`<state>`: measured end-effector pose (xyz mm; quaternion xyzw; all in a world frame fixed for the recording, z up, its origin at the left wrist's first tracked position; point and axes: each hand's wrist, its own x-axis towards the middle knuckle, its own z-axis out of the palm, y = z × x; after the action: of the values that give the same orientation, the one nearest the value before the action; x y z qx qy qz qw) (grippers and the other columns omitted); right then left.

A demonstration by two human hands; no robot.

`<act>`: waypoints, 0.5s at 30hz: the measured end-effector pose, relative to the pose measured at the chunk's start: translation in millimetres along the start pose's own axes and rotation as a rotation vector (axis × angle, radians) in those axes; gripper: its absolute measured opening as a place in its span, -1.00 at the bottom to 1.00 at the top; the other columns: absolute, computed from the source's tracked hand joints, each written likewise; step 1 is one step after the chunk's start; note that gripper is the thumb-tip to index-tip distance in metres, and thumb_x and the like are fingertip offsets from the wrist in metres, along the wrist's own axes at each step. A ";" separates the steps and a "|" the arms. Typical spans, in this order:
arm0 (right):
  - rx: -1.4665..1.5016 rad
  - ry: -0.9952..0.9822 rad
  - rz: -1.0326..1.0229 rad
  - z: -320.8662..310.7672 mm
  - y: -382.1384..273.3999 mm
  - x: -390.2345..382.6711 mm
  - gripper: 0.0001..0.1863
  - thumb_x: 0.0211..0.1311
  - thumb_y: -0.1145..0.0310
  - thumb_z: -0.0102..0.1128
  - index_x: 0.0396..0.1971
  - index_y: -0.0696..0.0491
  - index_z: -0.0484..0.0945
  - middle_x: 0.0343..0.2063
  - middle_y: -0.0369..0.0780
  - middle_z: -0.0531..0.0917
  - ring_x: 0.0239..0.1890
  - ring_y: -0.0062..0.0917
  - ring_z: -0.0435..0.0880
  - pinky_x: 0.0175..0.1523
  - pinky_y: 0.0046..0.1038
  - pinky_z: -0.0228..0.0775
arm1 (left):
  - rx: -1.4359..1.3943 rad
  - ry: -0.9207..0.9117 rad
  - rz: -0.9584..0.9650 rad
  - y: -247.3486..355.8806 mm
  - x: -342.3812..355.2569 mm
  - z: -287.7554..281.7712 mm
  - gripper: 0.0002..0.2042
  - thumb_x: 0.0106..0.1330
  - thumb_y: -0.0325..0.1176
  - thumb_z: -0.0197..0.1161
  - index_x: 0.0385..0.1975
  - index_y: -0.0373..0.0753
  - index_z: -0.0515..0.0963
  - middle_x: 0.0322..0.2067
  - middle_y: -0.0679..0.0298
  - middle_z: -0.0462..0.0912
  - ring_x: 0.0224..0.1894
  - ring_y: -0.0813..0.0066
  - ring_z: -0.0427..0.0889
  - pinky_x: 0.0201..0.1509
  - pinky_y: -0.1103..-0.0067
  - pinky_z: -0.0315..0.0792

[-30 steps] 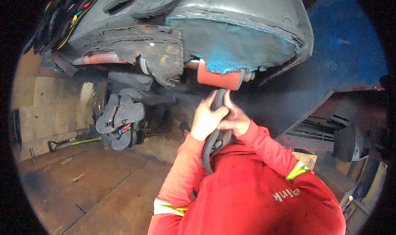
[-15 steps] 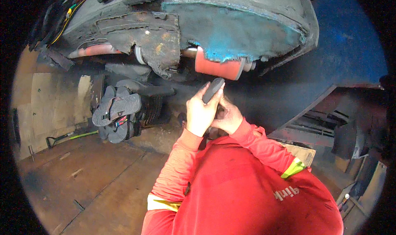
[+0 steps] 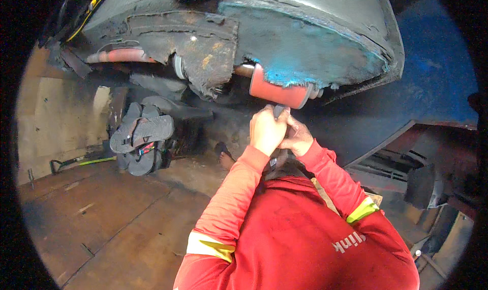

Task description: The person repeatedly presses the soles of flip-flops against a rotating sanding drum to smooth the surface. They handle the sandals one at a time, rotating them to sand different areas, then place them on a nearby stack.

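Observation:
My left hand [image 3: 268, 131] and my right hand [image 3: 298, 137] are close together, both closed around a dark grey flip-flop [image 3: 278, 111]. Only a small end of it shows above my fingers; the rest is hidden by my hands. Just beyond is a red sanding drum [image 3: 279, 92] on a machine shaft, under a hood. The flip-flop's end is right by the drum's lower edge; whether they touch I cannot tell.
A dusty hood with ragged flaps [image 3: 203, 51] hangs over the drum. Another red roller [image 3: 124, 55] sits farther left. Grey flip-flops [image 3: 145, 132] are piled at left, near a green-handled tool [image 3: 96, 161] on the brown floor [image 3: 117, 224]. A blue panel [image 3: 432, 61] stands at right.
Both hands have moved slightly right relative to the pile, and the flip-flop has turned so less of it shows. The view has shifted a little, and a foot shows more at lower middle.

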<state>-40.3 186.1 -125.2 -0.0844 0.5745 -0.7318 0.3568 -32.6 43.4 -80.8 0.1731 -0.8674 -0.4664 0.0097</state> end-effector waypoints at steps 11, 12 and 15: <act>-0.622 0.170 -0.342 26.9 -12.8 -26.5 -0.20 -0.13 0.53 0.41 0.27 0.14 0.41 0.37 0.00 0.29 0.42 -0.16 0.27 0.48 -0.24 0.11 | -0.609 0.033 0.115 -22.9 -34.0 -0.8 -0.55 0.33 -0.19 0.38 0.08 -0.38 0.58 -0.16 -0.03 0.74 -0.11 0.32 0.76 -0.08 0.48 0.58; -0.806 0.190 -0.415 28.9 -12.4 -28.4 -0.24 -0.11 0.52 0.39 0.25 0.13 0.44 0.37 0.05 0.28 0.43 -0.08 0.25 0.48 -0.21 0.09 | -0.634 -0.015 0.126 -24.6 -35.6 -8.3 -0.55 0.31 -0.21 0.40 0.09 -0.36 0.58 -0.15 0.00 0.74 -0.09 0.36 0.75 -0.06 0.49 0.58; -1.062 0.269 -0.501 39.8 -9.7 -29.2 -0.36 -0.03 0.41 0.40 0.17 0.03 0.53 0.36 0.18 0.22 0.42 0.14 0.18 0.50 -0.05 0.03 | -0.586 -0.114 0.074 -21.6 -39.8 -29.5 -0.59 0.27 -0.25 0.45 0.04 -0.34 0.62 -0.14 0.07 0.76 -0.07 0.45 0.73 0.00 0.52 0.56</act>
<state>-1.8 174.0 -95.1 -0.2907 0.8642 -0.4107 0.0066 16.3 21.1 -75.9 0.1049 -0.7006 -0.7052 0.0277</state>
